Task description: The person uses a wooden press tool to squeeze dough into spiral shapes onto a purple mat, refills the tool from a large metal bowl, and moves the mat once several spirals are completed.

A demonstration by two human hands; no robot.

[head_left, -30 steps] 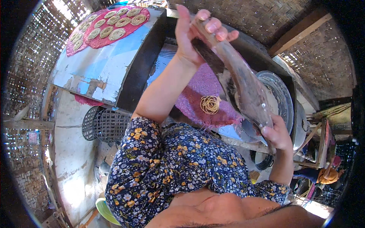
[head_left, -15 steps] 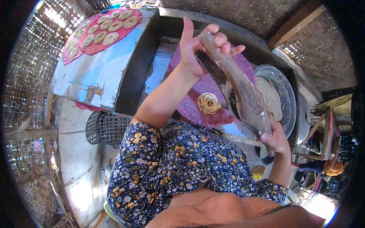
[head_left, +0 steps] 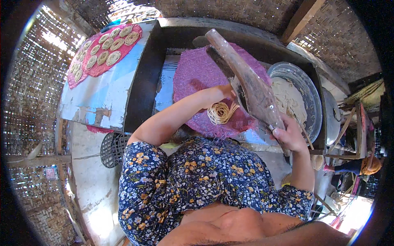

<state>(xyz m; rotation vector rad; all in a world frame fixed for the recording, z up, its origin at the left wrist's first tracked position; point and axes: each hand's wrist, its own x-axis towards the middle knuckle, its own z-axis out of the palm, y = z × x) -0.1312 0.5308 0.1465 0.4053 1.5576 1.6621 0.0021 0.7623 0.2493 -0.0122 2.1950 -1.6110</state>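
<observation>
A long, worn wooden press (head_left: 256, 92), made of two bars, slants across the middle above a pink woven mat (head_left: 186, 74). My right hand (head_left: 290, 133) is closed around its lower, near end. Below the bars reaches my left hand (head_left: 223, 93), its fingers mostly hidden behind the wood, so their grip does not show. Close under that hand, a coil of pale noodle strands (head_left: 219, 114) lies on the mat, with some strands trailing up toward the press. The upper, far end of the press has no hand on it.
A grey basin (head_left: 315, 110) with pale dough (head_left: 290, 98) stands on the right, beside a metal pot (head_left: 331, 117). Further left, a blue-and-white tabletop (head_left: 110, 91) bears several noodle coils (head_left: 113, 58) on pink sheets. A dark plank wall (head_left: 141, 78) edges the work area; a black basket (head_left: 110, 151) sits below.
My left hand has left the far end of the press and come down beneath it, beside the noodle coil. My right hand still holds the near end.
</observation>
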